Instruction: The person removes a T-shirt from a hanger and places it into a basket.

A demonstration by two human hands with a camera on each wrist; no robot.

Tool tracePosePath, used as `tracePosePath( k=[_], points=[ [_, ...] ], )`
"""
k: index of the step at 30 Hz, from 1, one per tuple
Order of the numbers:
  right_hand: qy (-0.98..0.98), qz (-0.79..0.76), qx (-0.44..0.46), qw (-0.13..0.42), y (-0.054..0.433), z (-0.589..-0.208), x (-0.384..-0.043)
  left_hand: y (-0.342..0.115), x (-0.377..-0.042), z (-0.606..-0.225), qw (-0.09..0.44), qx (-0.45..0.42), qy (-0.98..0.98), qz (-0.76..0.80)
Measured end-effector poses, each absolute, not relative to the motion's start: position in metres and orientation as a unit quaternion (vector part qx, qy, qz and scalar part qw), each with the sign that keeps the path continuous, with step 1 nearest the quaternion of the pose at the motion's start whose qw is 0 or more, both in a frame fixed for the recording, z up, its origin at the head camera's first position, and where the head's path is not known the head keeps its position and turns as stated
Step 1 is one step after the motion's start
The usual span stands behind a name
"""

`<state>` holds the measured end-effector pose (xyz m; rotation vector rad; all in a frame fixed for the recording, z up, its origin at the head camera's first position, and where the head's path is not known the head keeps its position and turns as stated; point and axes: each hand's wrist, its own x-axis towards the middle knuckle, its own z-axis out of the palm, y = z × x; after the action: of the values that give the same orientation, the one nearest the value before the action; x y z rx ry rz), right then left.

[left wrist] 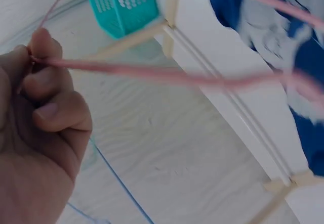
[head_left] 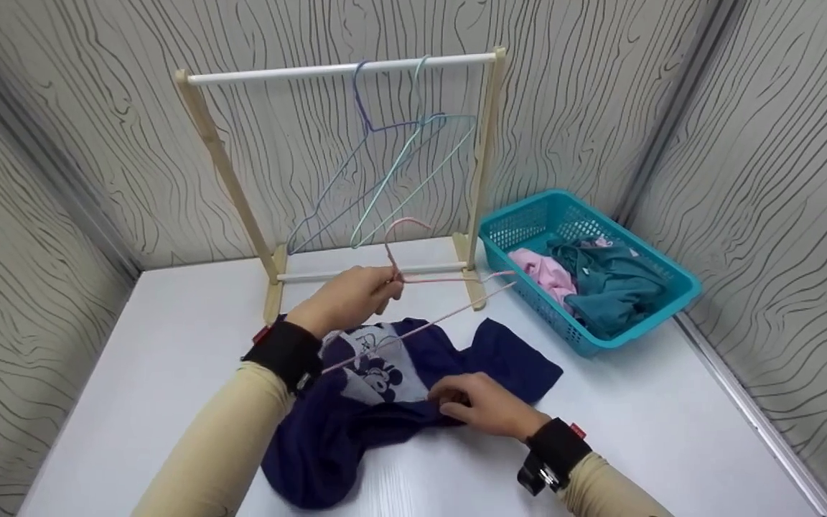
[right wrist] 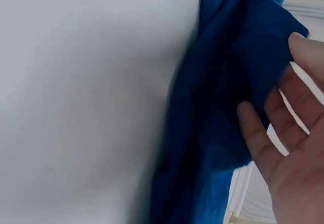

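My left hand (head_left: 357,294) pinches a pink clothes hanger (head_left: 449,279) at the base of its hook, which points up. In the left wrist view, thumb and fingertips close on the pink hanger (left wrist: 136,72). The hanger's frame tilts above a navy T-shirt (head_left: 313,445) with a grey mouse-character print (head_left: 385,377). The shirt lies rumpled on the white table. My right hand (head_left: 489,406) is at the shirt's near edge. Its fingers are loosely bent against or just over the cloth (right wrist: 217,92) in the right wrist view; exact contact is unclear.
Behind the shirt stands a wooden rack (head_left: 223,158) with a white rail (head_left: 277,73). A purple hanger (head_left: 327,188) and a mint hanger (head_left: 385,183) hang from it. To the right, a teal basket (head_left: 643,334) holds pink cloth (head_left: 539,271) and dark green cloth (head_left: 618,283). Patterned walls enclose the table.
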<state>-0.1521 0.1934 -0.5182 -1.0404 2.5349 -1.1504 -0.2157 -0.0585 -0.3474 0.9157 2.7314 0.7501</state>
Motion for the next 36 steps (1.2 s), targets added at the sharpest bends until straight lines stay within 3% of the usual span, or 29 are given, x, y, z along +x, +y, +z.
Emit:
tracePosePath(
  k=[8, 16, 27, 31, 36],
  points=[
    [0.854, -0.403, -0.319, 0.086, 0.210, -0.520, -0.156, -0.133, -0.214, -0.351, 0.099, 0.279, 0.935, 0.194],
    [0.850, -0.415, -0.314, 0.083, 0.216, -0.520, -0.158, -0.199, -0.211, -0.338, 0.144, 0.185, 0.963, 0.132],
    [0.852, -0.414, -0.305, 0.099, 0.213, -0.521, -0.162, -0.241, -0.223, -0.307, 0.158, 0.094, 0.975, 0.129],
    [0.854, -0.414, -0.300, 0.100, 0.215, -0.521, -0.161, -0.234, -0.232, -0.289, 0.120, 0.065, 0.981, 0.140],
    [0.855, -0.415, -0.295, 0.102, 0.214, -0.518, -0.161, -0.220, -0.241, -0.263, -0.010, 0.007, 0.989, 0.146]
  ],
)
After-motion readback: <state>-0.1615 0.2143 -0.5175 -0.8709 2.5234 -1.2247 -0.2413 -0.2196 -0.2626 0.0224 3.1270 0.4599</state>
